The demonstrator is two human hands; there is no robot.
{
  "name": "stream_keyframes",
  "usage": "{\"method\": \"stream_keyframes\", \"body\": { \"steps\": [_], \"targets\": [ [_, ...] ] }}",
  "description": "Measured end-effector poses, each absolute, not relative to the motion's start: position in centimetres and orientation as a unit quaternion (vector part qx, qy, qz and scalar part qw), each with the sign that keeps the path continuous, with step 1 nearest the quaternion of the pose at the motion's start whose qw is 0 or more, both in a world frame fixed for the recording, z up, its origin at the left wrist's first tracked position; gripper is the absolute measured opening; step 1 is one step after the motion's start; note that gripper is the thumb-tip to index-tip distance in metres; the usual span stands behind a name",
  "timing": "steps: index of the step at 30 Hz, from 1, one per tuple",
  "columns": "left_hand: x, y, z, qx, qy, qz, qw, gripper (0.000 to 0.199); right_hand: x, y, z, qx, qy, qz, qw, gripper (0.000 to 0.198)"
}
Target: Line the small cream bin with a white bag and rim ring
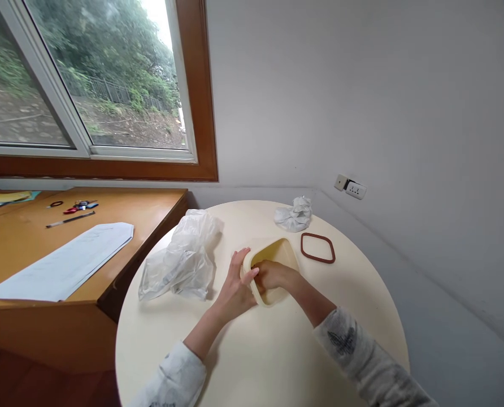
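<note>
A cream-coloured plastic box [289,253] is tilted on its side above the round table, its opening turned toward me. My left hand [235,289] grips it by the left wall, with the thumb over the rim and the fingers around the outside. Inside the box is my right hand [274,275], its fingers bent and bunched against the left inner wall. The fingertips are hidden, and whatever they may hold cannot be made out. To the right of the box, a reddish-brown sealing ring [318,260], square with rounded corners, lies flat on the table.
A crumpled clear plastic bag [184,257] lies on the left of the round table [260,362]. Crumpled white tissue or plastic [294,216] sits at the back. On the wooden desk [159,209] are papers [65,260], a pen [70,219] and keys [81,206]. A wall socket [355,189] is behind.
</note>
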State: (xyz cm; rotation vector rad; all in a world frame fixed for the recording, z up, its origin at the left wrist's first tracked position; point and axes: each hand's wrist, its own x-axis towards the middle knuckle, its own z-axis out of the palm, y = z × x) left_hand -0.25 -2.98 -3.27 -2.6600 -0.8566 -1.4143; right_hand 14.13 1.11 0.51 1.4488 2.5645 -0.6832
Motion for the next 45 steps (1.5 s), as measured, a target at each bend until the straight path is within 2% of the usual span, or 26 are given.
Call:
{"method": "stream_keyframes", "body": {
  "steps": [6,9,13,16,24,28,32,39,45],
  "targets": [
    [-0.4,-2.7,-3.5,-0.850,-0.269,-0.453,0.001,0.102,16.4,-1.5,2.1,0.481,0.857,-0.182,0.039,0.033],
    [-0.4,-2.7,-3.4,-0.849,-0.270,-0.454,-0.006,0.100,17.9,-4.1,3.6,0.449,0.870,-0.201,-0.018,0.038],
    [-0.1,-3.1,-2.9,-0.836,-0.281,-0.466,-0.068,0.106,20.1,-7.0,5.7,0.388,0.876,-0.271,-0.093,0.044],
    [0.1,-3.5,-2.5,-0.829,-0.271,-0.474,-0.119,0.110,21.5,-8.1,6.4,0.389,0.872,-0.273,-0.116,0.041],
    [-0.3,-3.0,-2.8,-0.816,-0.266,-0.495,-0.134,0.108,22.0,-6.7,3.3,0.337,0.928,-0.029,-0.156,0.040],
    [-0.4,-2.9,-3.1,-0.800,-0.307,-0.504,-0.105,0.098,21.4,-6.0,1.7,0.337,0.921,0.031,-0.191,0.038],
    [0.0,-3.1,-3.5,-0.796,-0.345,-0.489,-0.096,0.094,19.3,-6.2,0.4,0.394,0.877,0.066,-0.268,0.033],
    [0.7,-3.0,-4.8,-0.771,-0.401,-0.493,-0.031,0.108,14.6,-7.1,-0.5,0.459,0.822,0.003,-0.338,0.041],
    [0.3,-2.8,-4.8,-0.758,-0.434,-0.486,-0.028,0.109,13.3,-7.6,0.3,0.453,0.805,-0.114,-0.367,0.042]
  ]
}}
